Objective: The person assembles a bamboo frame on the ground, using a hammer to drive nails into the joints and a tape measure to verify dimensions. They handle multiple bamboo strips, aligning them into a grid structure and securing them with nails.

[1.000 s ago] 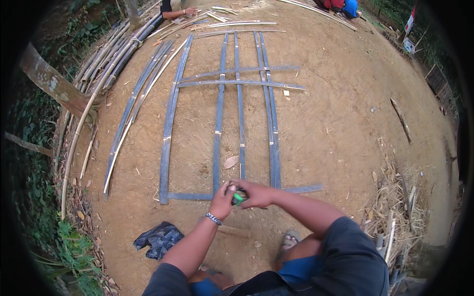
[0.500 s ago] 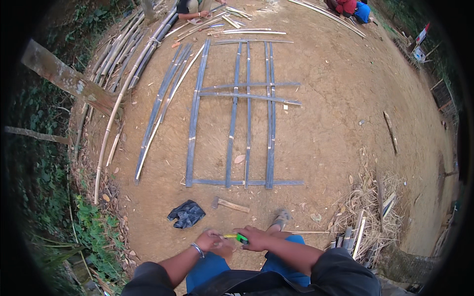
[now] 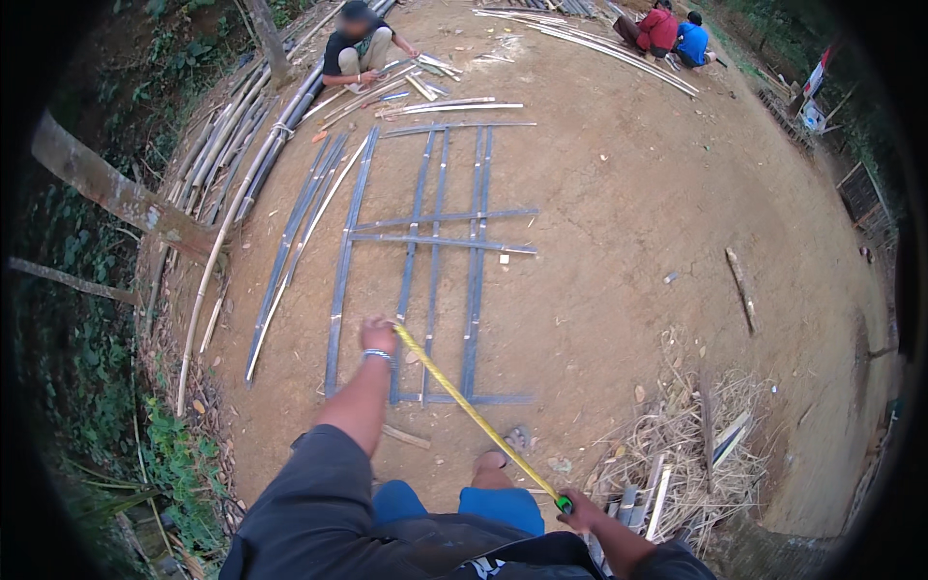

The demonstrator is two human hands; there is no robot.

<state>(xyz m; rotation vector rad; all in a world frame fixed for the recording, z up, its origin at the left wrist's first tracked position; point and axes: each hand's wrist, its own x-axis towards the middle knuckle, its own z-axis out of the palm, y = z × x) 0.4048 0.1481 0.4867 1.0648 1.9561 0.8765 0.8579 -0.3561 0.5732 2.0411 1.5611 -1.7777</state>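
Observation:
A yellow tape measure blade (image 3: 474,414) is pulled out taut and slanted across the front of me. My left hand (image 3: 379,336) is closed on its free end, stretched forward over the near part of a lattice of dark bamboo strips (image 3: 336,309) on the ground. Low at the right, my right hand (image 3: 582,512) grips the green case (image 3: 565,504) of the tape measure. Several long strips run away from me, with a few crosswise ones over or under them. A wooden hatchet handle (image 3: 406,437) shows beside my left arm, its head hidden.
Bamboo poles (image 3: 253,174) lie along the left beside a leaning tree trunk (image 3: 126,179). Straw and cut bamboo (image 3: 667,474) heap up at the near right. A person (image 3: 362,48) squats among split pieces at the far left; two more people (image 3: 677,37) sit far right.
My hands have moved apart, drawing out the yellow blade. The left reached forward over the lattice; the right moved back and right with the case. My view tilted up, revealing more of the far people.

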